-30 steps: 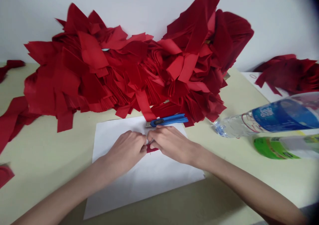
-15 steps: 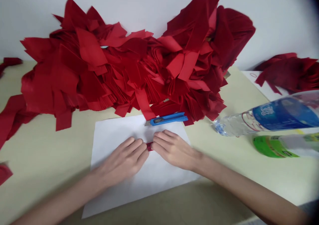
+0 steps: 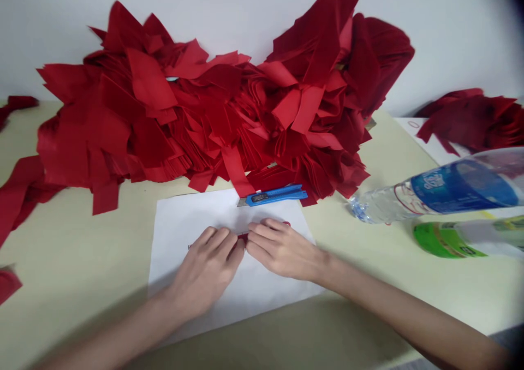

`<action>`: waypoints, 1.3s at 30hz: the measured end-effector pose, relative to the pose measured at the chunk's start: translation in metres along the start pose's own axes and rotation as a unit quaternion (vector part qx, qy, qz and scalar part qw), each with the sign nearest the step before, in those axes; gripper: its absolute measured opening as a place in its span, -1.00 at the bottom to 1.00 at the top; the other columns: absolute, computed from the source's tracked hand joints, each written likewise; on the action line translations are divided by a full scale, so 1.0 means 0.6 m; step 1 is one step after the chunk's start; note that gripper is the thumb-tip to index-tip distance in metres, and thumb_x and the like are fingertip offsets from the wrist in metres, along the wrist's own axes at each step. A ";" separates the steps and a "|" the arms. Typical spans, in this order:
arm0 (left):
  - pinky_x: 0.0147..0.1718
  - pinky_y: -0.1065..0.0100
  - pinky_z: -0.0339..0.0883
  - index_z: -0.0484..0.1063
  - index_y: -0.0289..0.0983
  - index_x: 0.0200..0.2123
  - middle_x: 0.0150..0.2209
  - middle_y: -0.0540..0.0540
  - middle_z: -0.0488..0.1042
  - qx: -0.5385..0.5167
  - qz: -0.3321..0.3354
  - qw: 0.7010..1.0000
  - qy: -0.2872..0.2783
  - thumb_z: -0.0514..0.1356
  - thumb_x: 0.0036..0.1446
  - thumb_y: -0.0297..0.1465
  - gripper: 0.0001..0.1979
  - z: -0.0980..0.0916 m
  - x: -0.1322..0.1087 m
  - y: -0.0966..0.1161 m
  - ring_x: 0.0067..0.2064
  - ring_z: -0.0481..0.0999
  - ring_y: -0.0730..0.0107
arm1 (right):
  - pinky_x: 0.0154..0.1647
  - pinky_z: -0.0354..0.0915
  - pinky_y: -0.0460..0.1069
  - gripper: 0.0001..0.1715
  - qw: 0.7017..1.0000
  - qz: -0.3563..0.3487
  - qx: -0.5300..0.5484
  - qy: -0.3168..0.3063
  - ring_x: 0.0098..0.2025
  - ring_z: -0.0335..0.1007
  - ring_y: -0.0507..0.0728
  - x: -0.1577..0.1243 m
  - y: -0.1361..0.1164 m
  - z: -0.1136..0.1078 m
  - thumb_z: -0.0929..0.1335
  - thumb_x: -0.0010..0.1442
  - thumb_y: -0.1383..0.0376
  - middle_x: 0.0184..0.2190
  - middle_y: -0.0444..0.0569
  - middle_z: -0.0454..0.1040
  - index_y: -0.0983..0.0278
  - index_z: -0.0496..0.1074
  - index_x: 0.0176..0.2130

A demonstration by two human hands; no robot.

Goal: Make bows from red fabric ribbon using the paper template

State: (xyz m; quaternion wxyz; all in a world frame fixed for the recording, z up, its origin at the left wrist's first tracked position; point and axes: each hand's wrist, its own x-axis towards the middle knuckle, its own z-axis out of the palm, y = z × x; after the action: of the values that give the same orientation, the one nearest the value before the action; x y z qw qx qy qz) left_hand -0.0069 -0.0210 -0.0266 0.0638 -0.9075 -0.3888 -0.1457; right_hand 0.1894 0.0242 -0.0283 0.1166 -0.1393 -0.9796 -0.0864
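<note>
Over a white paper sheet (image 3: 172, 222), my left hand (image 3: 210, 266) and my right hand (image 3: 280, 250) meet with curled fingers. Both are closed on a narrow piece of red fabric (image 3: 243, 237). Only a short stretch of it shows between the fingertips, and a bit of red peeks out past the back of my right hand. The rest is covered by my fingers. Just beyond my hands, a blue utility knife (image 3: 276, 195) lies across the sheet's far edge, its blade end pointing left.
A large heap of red fabric strips (image 3: 204, 108) fills the back of the table against the wall. More red fabric (image 3: 478, 119) lies at the right. A clear bottle with a blue label (image 3: 450, 184) and a green-capped bottle (image 3: 446, 240) lie on the right side.
My left hand has moved slightly, its wrist shifting right. The fingertips of both hands are a little closer together, and a bit of red shows beyond my right hand.
</note>
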 end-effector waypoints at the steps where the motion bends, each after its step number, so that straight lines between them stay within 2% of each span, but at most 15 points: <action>1: -0.41 0.24 0.15 0.42 -0.32 -0.40 -0.47 -0.11 0.36 -0.001 0.010 1.000 0.001 -0.03 0.16 -0.65 -0.73 0.001 -0.001 0.000 -0.37 0.30 0.25 | -0.25 0.11 0.03 -0.75 1.000 0.000 0.005 -0.003 -0.20 0.30 0.13 0.000 0.001 -0.001 0.15 0.29 0.50 -0.39 -0.01 0.40 0.36 0.34 -0.33; 5: -0.35 0.22 0.18 0.43 -0.32 -0.44 -0.40 -0.16 0.42 -0.008 0.042 0.999 -0.003 -0.02 0.15 -0.65 -0.73 0.001 -0.002 -0.002 -0.23 0.34 0.17 | -0.25 0.12 0.01 -0.77 1.000 -0.010 0.020 -0.006 -0.21 0.28 0.10 0.000 0.009 -0.005 0.18 0.30 0.46 -0.40 -0.07 0.38 0.31 0.35 -0.32; 12: -0.31 0.17 0.16 0.42 -0.31 -0.47 -0.37 -0.14 0.43 0.024 0.077 0.997 -0.020 -0.01 0.14 -0.63 -0.73 -0.001 0.002 -0.001 -0.27 0.32 0.19 | -0.16 0.16 0.01 -0.78 0.999 -0.038 -0.002 -0.006 -0.09 0.26 0.13 -0.005 0.010 -0.018 0.22 0.28 0.43 -0.29 -0.02 0.44 0.31 0.38 -0.36; 18: -0.27 0.15 0.16 0.43 -0.29 -0.46 -0.36 -0.14 0.43 0.042 0.083 0.994 -0.062 0.02 0.14 -0.61 -0.75 -0.007 0.007 -0.004 -0.23 0.30 0.18 | -0.10 0.17 0.04 -0.78 0.999 -0.007 0.042 -0.026 -0.05 0.24 0.15 -0.008 0.008 -0.018 0.23 0.28 0.43 -0.29 0.01 0.43 0.37 0.43 -0.32; 25: -0.34 0.22 0.13 0.41 -0.34 -0.44 -0.44 -0.09 0.35 0.010 0.109 0.994 -0.020 0.03 0.15 -0.64 -0.78 0.007 0.012 -0.015 -0.30 0.28 0.25 | -0.16 0.20 0.02 -0.71 0.995 0.042 0.092 -0.017 -0.13 0.25 0.12 -0.001 0.009 -0.006 0.20 0.30 0.42 -0.39 -0.04 0.41 0.34 0.41 -0.40; 29: -0.35 0.25 0.13 0.38 -0.30 -0.48 -0.46 -0.05 0.36 -0.044 0.071 0.996 -0.018 0.04 0.19 -0.61 -0.76 0.014 0.014 -0.024 -0.31 0.30 0.30 | -0.22 0.20 0.03 -0.76 0.997 0.046 0.044 -0.040 -0.21 0.27 0.13 0.007 0.006 -0.011 0.21 0.28 0.44 -0.40 -0.01 0.41 0.37 0.40 -0.37; 31: -0.35 0.25 0.14 0.38 -0.29 -0.48 -0.45 -0.05 0.38 -0.063 0.058 0.996 -0.028 0.05 0.20 -0.59 -0.76 0.011 0.015 -0.029 -0.30 0.31 0.31 | -0.26 0.18 0.04 -0.78 0.998 0.029 -0.011 -0.055 -0.26 0.27 0.14 0.010 0.002 -0.015 0.22 0.26 0.48 -0.42 0.01 0.41 0.38 0.40 -0.36; 34: -0.30 0.22 0.15 0.41 -0.30 -0.45 -0.41 -0.06 0.43 -0.076 0.051 0.995 -0.028 0.07 0.20 -0.57 -0.79 0.006 0.013 -0.033 -0.22 0.34 0.26 | -0.31 0.16 0.04 -0.79 0.996 0.000 -0.072 -0.045 -0.32 0.28 0.15 0.012 -0.003 -0.015 0.22 0.24 0.49 -0.44 0.02 0.41 0.39 0.39 -0.38; 39: -0.26 0.21 0.15 0.42 -0.29 -0.42 -0.38 -0.08 0.46 -0.074 0.051 0.996 -0.022 0.08 0.18 -0.59 -0.80 0.010 0.006 -0.033 -0.17 0.35 0.23 | -0.26 0.17 0.04 -0.80 0.997 0.000 -0.072 -0.032 -0.26 0.30 0.15 0.011 -0.003 -0.001 0.21 0.25 0.47 -0.40 0.04 0.43 0.39 0.38 -0.35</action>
State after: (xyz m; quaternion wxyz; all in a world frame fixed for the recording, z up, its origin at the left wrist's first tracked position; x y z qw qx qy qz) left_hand -0.0174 -0.0033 -0.0309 -0.0044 -0.9313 -0.3316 -0.1504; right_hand 0.1829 0.0243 -0.0262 0.0745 -0.1500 -0.9741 -0.1517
